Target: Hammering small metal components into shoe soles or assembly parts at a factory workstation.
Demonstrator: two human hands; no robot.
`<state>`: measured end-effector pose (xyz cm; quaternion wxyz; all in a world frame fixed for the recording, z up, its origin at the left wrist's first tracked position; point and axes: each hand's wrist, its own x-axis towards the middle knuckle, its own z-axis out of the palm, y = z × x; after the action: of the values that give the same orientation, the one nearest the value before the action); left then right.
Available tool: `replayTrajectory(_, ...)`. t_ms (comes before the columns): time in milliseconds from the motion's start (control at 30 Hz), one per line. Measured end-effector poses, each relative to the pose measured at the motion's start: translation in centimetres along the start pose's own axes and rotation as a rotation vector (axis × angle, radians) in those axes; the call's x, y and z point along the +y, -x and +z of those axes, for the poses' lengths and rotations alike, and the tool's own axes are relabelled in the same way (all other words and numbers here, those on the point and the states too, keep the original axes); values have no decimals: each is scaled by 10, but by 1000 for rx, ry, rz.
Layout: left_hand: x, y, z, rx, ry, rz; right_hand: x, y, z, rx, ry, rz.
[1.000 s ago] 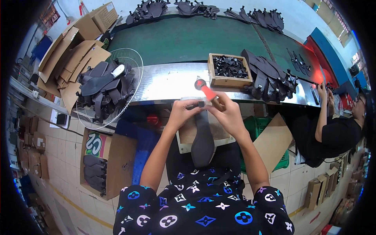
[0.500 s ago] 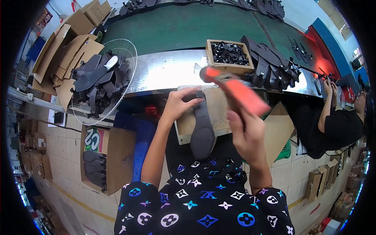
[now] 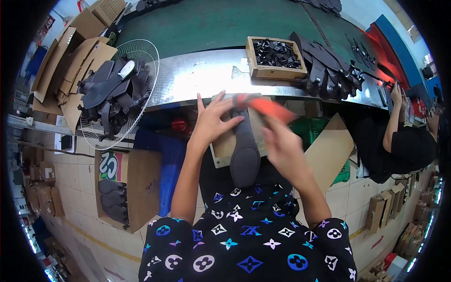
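Note:
A dark grey shoe sole [image 3: 245, 162] lies lengthwise over a pale work board [image 3: 221, 152], its broad end toward my body. My left hand [image 3: 211, 121] steadies its narrow far end, thumb along the strip and some fingers stretched out beyond. In my right hand [image 3: 284, 150], closed and smeared by motion, is a hammer [image 3: 271, 109] with an orange-red handle. The hammer's head is low over the sole's far end, beside my left fingers; whether it touches cannot be made out. The hammer and fingers hide that end of the sole.
A wooden box [image 3: 277, 73] of small black clips stands on the metal bench edge [image 3: 197, 70], with a pile of dark soles [image 3: 329, 68] beside it. To the left is a wire basket [image 3: 157, 66] full of soles. A co-worker [image 3: 399, 150] sits at the right.
The hammer has come down and left to the sole's far end, along with my right hand. My left fingers have spread from a pinch around the small dark piece there.

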<state>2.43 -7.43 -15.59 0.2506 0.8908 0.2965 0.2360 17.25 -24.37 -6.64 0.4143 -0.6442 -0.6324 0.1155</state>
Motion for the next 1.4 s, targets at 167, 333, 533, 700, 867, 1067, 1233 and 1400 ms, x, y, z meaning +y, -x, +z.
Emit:
replayTrajectory(167, 0, 12, 2, 139, -41, 231, -7, -1, -14, 39, 26, -64)
replayTrajectory(333, 66, 59, -35, -2, 577, 63, 14, -16, -6, 106, 9, -13)
replayTrajectory(533, 119, 87, -59, -257, 1088, -325, 48, -15, 18, -292, 454, -184)
replayTrajectory(700, 123, 85, -72, -436, 1145, -297, 16, -12, -11, -508, -719, -78)
replayTrajectory(867, 136, 85, -65, -583, 1411, -311, 0, 10, 6, -463, -1179, 143)
replayTrajectory(1067, 143, 77, -72, -708, 1590, -468, -3, 15, 12, -396, -1335, 220)
replayTrajectory(1233, 140, 67, -78, -385, 1481, -658, 21, 23, -2, -220, -1025, 294)
replayTrajectory(1400, 50, 63, -142, 727, 443, -451, 85, 14, -46, 56, -454, 339)
